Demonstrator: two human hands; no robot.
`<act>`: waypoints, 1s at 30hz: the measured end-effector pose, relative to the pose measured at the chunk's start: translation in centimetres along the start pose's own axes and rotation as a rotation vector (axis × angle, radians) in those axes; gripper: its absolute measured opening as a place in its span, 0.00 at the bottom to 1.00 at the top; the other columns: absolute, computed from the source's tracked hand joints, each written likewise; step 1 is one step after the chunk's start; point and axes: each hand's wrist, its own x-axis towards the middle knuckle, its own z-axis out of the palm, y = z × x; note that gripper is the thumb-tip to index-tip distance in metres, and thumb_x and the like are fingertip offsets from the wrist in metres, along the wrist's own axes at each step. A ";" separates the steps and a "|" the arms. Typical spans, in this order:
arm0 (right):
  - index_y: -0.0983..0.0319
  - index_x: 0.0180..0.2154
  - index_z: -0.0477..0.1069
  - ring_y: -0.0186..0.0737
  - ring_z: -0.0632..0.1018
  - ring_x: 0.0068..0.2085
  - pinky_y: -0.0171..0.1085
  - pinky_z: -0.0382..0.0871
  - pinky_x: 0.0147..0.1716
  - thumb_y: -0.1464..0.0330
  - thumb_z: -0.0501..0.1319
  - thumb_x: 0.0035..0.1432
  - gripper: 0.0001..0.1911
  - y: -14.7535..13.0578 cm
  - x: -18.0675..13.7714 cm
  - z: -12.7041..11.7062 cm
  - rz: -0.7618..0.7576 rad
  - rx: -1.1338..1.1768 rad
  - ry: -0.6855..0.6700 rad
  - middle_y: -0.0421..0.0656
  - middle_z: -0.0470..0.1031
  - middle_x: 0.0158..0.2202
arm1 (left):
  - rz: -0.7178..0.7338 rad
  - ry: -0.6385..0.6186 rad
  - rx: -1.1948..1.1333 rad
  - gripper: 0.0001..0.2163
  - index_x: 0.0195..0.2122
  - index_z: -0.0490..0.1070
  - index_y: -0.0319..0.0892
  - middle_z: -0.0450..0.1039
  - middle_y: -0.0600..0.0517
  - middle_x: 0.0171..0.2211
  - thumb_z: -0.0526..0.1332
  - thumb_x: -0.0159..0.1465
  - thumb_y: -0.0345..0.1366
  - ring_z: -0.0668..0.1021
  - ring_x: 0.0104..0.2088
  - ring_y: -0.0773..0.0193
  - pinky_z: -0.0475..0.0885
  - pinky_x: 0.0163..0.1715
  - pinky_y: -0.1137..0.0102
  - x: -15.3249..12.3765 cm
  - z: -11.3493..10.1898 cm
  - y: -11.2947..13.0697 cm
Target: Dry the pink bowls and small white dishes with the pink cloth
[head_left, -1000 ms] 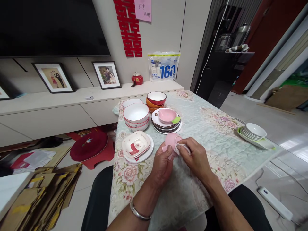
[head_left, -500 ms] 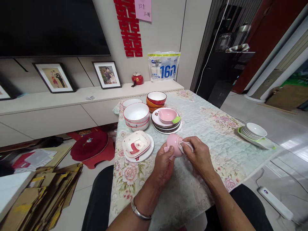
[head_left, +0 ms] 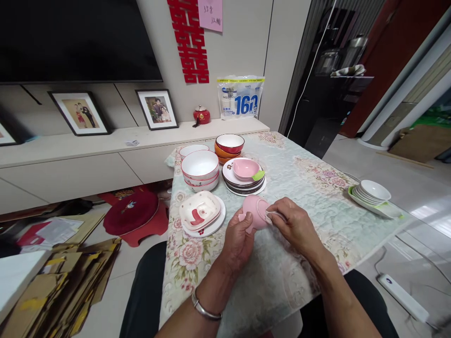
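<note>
My left hand [head_left: 240,234] grips a small pink bowl [head_left: 254,210], thumb on its outer wall. The bowl is tipped so that its underside and round foot ring face up and to the right. Pinched in my right hand [head_left: 294,223] is a thin whitish cloth or tissue [head_left: 270,214], pressed against the foot ring; most of it is hidden by the fingers. Just beyond my hands, another pink bowl [head_left: 245,167] with a green leaf-shaped handle rests on a stack of dark-rimmed plates [head_left: 245,191]. Left of them, a square patterned dish [head_left: 186,206] lies on a white plate [head_left: 220,220].
White bowls [head_left: 200,164] with pink rims are stacked at the back left, beside red and orange bowls [head_left: 229,143]. Small white dishes [head_left: 375,190] sit on a green-edged tray at the table's right edge. Flowered cloth [head_left: 192,256] covers the table; a red stool [head_left: 132,216] stands left.
My right hand has shifted slightly right along the foot ring, and less of the whitish piece shows. The pink bowl has turned a little, exposing more of its underside.
</note>
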 end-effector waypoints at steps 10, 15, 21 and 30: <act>0.58 0.39 0.74 0.40 0.78 0.39 0.39 0.71 0.39 0.69 0.60 0.63 0.04 -1.1 0.0 0.4 0.008 0.136 0.051 0.42 0.76 0.37 | -0.035 -0.073 0.013 0.16 0.43 0.76 0.38 0.80 0.47 0.39 0.72 0.54 0.35 0.79 0.45 0.56 0.71 0.49 0.63 -0.3 0.0 -0.2; 0.58 0.38 0.74 0.42 0.77 0.39 0.40 0.70 0.38 0.69 0.59 0.64 0.04 -0.3 -0.1 -0.3 0.041 0.002 0.032 0.43 0.75 0.35 | -0.018 -0.050 0.011 0.17 0.45 0.76 0.38 0.80 0.46 0.40 0.72 0.54 0.36 0.79 0.47 0.55 0.70 0.50 0.62 -0.2 -0.1 -0.3; 0.58 0.39 0.73 0.42 0.77 0.39 0.41 0.71 0.39 0.70 0.59 0.64 0.04 -1.7 -0.1 1.3 0.024 0.032 0.239 0.44 0.76 0.36 | -0.053 -0.075 0.015 0.18 0.45 0.76 0.39 0.79 0.47 0.39 0.72 0.53 0.35 0.79 0.43 0.57 0.70 0.47 0.64 -0.4 0.2 -0.4; 0.59 0.39 0.74 0.43 0.73 0.41 0.43 0.71 0.40 0.73 0.58 0.64 0.07 -2.7 0.2 1.3 -0.231 -0.015 0.138 0.46 0.73 0.37 | -0.050 -0.094 -0.025 0.16 0.42 0.77 0.40 0.77 0.51 0.36 0.73 0.52 0.32 0.77 0.35 0.66 0.69 0.39 0.72 -0.6 0.5 -0.4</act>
